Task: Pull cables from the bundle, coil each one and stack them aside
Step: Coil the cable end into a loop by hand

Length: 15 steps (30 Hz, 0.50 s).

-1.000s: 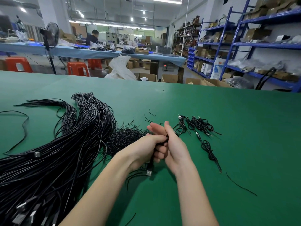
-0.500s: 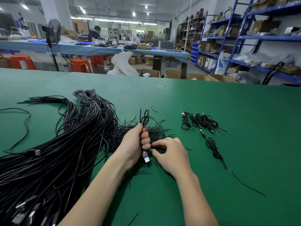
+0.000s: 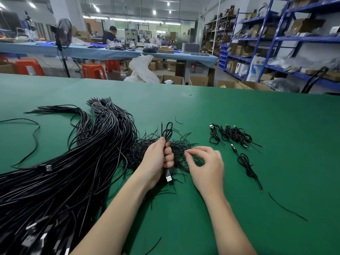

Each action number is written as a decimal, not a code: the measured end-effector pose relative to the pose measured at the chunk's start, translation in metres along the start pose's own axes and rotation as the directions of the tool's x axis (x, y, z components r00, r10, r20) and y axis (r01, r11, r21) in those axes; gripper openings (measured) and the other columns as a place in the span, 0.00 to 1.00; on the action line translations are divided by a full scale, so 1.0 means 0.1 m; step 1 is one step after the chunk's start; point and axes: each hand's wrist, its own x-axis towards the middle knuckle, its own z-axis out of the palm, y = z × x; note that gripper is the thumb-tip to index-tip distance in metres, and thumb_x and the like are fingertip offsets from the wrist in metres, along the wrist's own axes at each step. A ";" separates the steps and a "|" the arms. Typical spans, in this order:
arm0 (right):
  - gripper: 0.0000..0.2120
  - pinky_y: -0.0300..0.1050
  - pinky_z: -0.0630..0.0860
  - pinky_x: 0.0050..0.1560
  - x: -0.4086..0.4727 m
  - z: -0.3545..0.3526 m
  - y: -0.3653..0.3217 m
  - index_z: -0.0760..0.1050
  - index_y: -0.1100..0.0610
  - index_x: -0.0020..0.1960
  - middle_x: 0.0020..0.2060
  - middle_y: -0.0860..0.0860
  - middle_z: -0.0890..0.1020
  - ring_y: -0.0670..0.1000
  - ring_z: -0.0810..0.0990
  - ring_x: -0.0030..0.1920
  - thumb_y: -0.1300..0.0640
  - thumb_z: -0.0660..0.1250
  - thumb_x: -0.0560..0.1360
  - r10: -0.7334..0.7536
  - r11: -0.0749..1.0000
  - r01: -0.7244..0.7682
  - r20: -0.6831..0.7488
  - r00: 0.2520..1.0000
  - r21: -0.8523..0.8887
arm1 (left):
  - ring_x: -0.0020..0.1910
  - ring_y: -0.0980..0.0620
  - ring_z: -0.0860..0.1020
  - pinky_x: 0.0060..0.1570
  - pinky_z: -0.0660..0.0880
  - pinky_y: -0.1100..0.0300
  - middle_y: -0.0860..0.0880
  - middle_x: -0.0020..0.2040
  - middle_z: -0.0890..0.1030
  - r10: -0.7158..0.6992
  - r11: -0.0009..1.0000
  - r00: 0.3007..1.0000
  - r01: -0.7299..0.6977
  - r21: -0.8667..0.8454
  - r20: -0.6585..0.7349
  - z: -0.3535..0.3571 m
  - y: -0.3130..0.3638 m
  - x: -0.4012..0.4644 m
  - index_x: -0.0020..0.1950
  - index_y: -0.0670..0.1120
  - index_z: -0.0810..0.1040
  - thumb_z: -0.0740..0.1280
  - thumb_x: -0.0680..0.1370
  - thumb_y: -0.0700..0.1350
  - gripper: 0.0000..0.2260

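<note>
The right hand (image 3: 207, 167) has come off the cable and drifted out to the right since half a second ago, when its fingertips were pressed in close beside the left fist. Now it hovers just above the green table (image 3: 239, 111), fingers loosely curled, thumb and forefinger nearly meeting in a ring, holding nothing. Whether the fingertips brush the thin wire ties (image 3: 182, 151) scattered beneath them, I cannot tell.

The left hand (image 3: 158, 161) keeps its fist wrapped tight round the coiled cable (image 3: 167, 131): loops stand up above the thumb, and the USB plug (image 3: 168, 177) hangs out below the little finger. That is the cable in play, upright in the fist, right over the heap of ties, between the big bundle and the finished stack.

The bundle (image 3: 64, 172) sprawls across the left of the table, thick black cables fanning from the near-left corner up to their cut ends, with a couple of plugs showing among them. One loose cable (image 3: 35, 137) snakes away at far left.

Out to the right sit the coiled cables (image 3: 231, 135), a small cluster lying touching one another, with one more coil (image 3: 246, 166) trailing nearer. A single stray tie (image 3: 287, 207) lies apart at near right.
</note>
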 end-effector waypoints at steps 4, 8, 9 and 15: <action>0.03 0.41 0.72 0.42 0.00 -0.04 -0.01 0.83 0.42 0.43 0.43 0.40 0.82 0.47 0.77 0.45 0.49 0.73 0.76 0.083 0.990 -0.073 -0.087 0.993 0.120 | 0.23 0.58 0.58 0.21 0.57 0.67 0.56 0.27 0.61 0.014 0.999 1.000 -0.014 0.037 0.001 0.01 -0.01 0.00 0.41 0.48 0.63 0.50 0.88 0.48 0.16; 0.04 0.41 0.72 0.41 0.02 -0.06 -0.05 0.83 0.46 0.44 0.38 0.44 0.81 0.44 0.75 0.37 0.49 0.72 0.77 0.321 0.898 -0.247 -0.159 0.934 0.364 | 0.24 0.57 0.57 0.21 0.58 0.67 0.56 0.28 0.60 0.049 0.996 0.999 -0.049 0.069 0.011 0.00 -0.05 0.03 0.42 0.48 0.62 0.50 0.88 0.49 0.15; 0.04 0.40 0.72 0.40 0.03 -0.07 -0.06 0.82 0.47 0.45 0.36 0.43 0.81 0.42 0.75 0.34 0.49 0.71 0.77 0.400 0.844 -0.290 -0.169 0.901 0.451 | 0.24 0.57 0.58 0.21 0.58 0.67 0.56 0.28 0.60 0.064 0.994 0.998 -0.065 0.086 0.010 -0.01 -0.06 0.05 0.42 0.49 0.62 0.51 0.88 0.49 0.15; 0.02 0.35 0.75 0.36 0.02 -0.10 -0.19 0.79 0.56 0.49 0.42 0.47 0.87 0.44 0.76 0.32 0.61 0.68 0.80 0.383 0.636 -0.252 -0.015 0.924 0.729 | 0.22 0.59 0.62 0.22 0.62 0.68 0.57 0.25 0.64 0.116 0.968 0.992 -0.126 0.217 0.059 0.03 -0.15 0.06 0.41 0.48 0.62 0.51 0.87 0.48 0.15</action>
